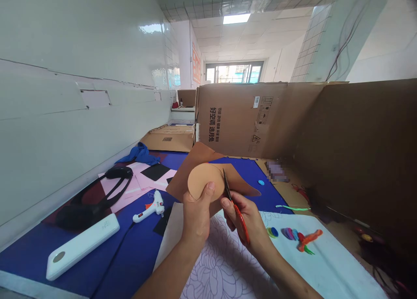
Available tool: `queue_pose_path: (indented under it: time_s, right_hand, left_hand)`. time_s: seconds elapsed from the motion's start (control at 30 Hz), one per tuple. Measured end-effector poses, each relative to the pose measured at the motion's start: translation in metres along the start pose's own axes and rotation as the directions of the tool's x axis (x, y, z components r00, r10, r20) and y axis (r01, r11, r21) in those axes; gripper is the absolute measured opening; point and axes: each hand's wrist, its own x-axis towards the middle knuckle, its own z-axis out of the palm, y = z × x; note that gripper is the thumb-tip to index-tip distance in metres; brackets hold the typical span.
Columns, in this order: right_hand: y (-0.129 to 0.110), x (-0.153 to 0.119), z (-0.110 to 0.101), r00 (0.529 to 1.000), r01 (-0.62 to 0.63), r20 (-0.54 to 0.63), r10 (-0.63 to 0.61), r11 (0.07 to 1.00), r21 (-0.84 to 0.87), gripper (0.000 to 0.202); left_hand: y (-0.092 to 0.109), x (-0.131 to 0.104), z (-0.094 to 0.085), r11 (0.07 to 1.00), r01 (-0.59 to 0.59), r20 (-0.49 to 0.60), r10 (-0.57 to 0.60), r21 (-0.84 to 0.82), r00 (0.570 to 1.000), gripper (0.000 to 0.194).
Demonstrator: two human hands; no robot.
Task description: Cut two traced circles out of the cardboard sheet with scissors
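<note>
My left hand (198, 214) pinches a round tan disc (203, 177) together with a larger brown sheet (185, 171), thumb on top of the disc. The sheet's corners stick out behind the disc to the upper left and the right. In my right hand (247, 214) are scissors (241, 223) with red handles and dark blades. The blades point up and lie at the disc's right edge, against the brown sheet. Under both hands lies a white sheet with flower outlines (211, 260).
Left on the blue table (137, 251) are a white glue gun (150, 210), a long white device (83, 247), a black headset (97, 197) and pink sheets (140, 177). Coloured clay pieces (293, 234) lie to the right. Cardboard panels (237, 125) stand behind.
</note>
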Motion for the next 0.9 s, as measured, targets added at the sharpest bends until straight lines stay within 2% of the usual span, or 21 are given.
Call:
queue_pose_path:
  time_s: [0.4, 0.6, 0.9]
  right_hand:
    - [-0.0043, -0.0004, 0.0012, 1.0, -0.026, 0.0, 0.026, 1.0, 0.006, 0.054]
    - [0.001, 0.002, -0.0026, 0.999, -0.036, 0.013, 0.036, 0.999, 0.013, 0.051]
    - [-0.0023, 0.001, -0.005, 0.998, -0.053, 0.028, 0.053, 0.999, 0.012, 0.053]
  left_hand:
    - [0.0021, 0.0002, -0.0008, 1.0, 0.0, 0.009, 0.0, -0.025, 1.0, 0.043]
    - [0.0035, 0.0021, -0.0009, 0.999, 0.012, 0.014, -0.011, -0.045, 1.0, 0.04]
    - [0.0044, 0.0024, 0.0011, 0.999, 0.017, 0.015, -0.016, -0.048, 1.0, 0.05]
